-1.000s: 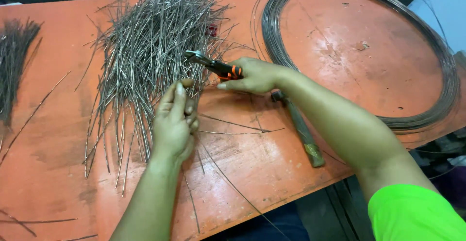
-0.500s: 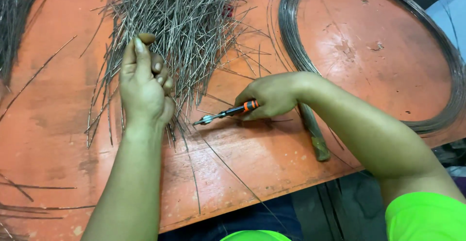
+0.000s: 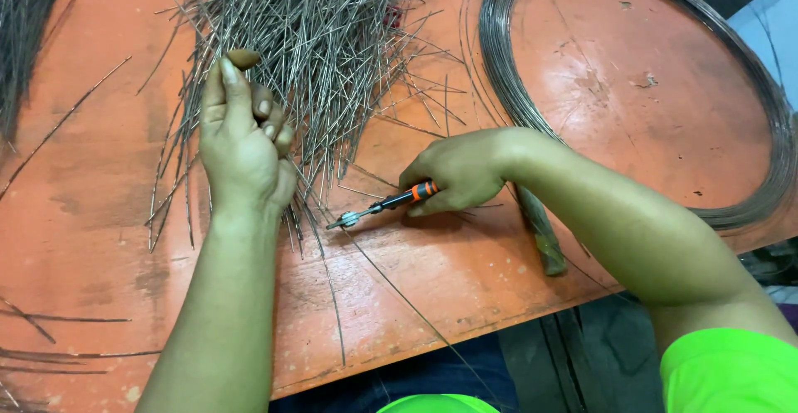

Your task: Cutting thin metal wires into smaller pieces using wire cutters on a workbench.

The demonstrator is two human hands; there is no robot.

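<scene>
My left hand (image 3: 241, 143) rests on the near edge of a big pile of cut wire pieces (image 3: 320, 43) on the orange table, fingers curled around several of the wires. My right hand (image 3: 455, 172) grips a small tool with an orange and black handle (image 3: 391, 204), its metal tip pointing left towards the left hand and lying low over the table. A long thin wire (image 3: 399, 292) runs from near the tool tip down to the table's front edge.
A large coil of wire (image 3: 773, 130) lies on the right part of the orange table (image 3: 465, 272). A dark wooden handle (image 3: 544, 234) lies under my right forearm. Another bundle of wires (image 3: 29, 31) sits at the far left, with loose strands (image 3: 58, 355) near the front.
My left hand has moved up onto the pile and closed on some wires. My right hand has turned the tool from pointing away to pointing left, low over the table.
</scene>
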